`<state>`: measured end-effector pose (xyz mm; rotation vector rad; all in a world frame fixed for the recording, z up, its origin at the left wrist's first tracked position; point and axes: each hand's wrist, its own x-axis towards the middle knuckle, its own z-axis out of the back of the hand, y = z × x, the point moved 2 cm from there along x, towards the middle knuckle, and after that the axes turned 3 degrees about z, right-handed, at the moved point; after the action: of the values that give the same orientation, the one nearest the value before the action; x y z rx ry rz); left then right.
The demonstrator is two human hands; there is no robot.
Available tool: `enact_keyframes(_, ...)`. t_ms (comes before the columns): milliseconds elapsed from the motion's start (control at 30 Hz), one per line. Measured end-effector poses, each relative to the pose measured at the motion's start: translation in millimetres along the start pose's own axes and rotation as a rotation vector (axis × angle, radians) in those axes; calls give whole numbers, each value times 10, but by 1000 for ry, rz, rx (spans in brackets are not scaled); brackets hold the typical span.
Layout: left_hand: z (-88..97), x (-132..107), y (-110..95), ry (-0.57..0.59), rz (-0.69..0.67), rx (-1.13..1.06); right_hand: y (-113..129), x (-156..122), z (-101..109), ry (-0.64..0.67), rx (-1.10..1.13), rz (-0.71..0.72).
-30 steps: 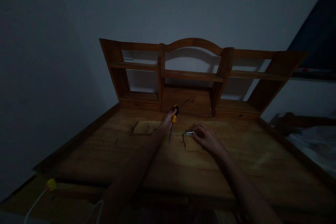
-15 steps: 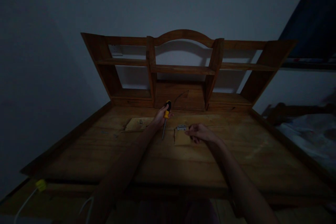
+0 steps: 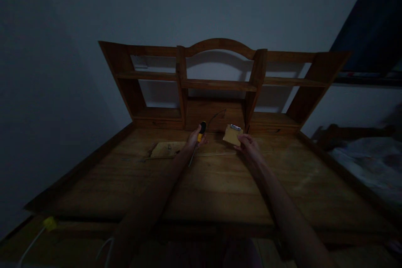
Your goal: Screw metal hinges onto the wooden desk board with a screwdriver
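A screwdriver (image 3: 201, 132) with a black and yellow handle is gripped in my left hand (image 3: 192, 139), its metal shaft slanting down toward the desk. My right hand (image 3: 250, 147) pinches the lower right corner of a small tan board (image 3: 232, 135), raised off the desk top. A silvery metal hinge or clip (image 3: 235, 127) is fixed along the board's upper edge; its exact kind is hard to make out in the dim light. Beside my left hand, a pale rough-edged wood piece (image 3: 165, 149) lies on the desk, partly covered by that hand.
The wooden desk top (image 3: 220, 192) carries a shelf unit (image 3: 220, 85) along its back, against the wall. A thin strip (image 3: 216, 154) lies across the desk. A yellow plug (image 3: 49, 222) with a white cable sits at the lower left. Pale bedding (image 3: 367, 163) is at right.
My right hand has lifted the tan board off the desk and carried it back and to the right. My left hand stays put, while the screwdriver's tip has swung slightly left.
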<state>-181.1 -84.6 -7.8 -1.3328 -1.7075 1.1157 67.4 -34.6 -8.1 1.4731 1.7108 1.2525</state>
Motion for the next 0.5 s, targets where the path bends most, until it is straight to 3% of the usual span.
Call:
enact_keyframes(200,-165,-48,110,-22,-144,330,-136,67,23,8,-24,33)
enact_keyframes(300,-265,-184,123,-6,-303,654,-164,58,4,18,-43,60)
enact_keyframes(400,-360,-340,106,61,-409,1027,-148,50,-7,12,-39,97)
enact_keyframes(500,-454,-468,69,171,-518,1228,-123,37,-12,-5,-11,142)
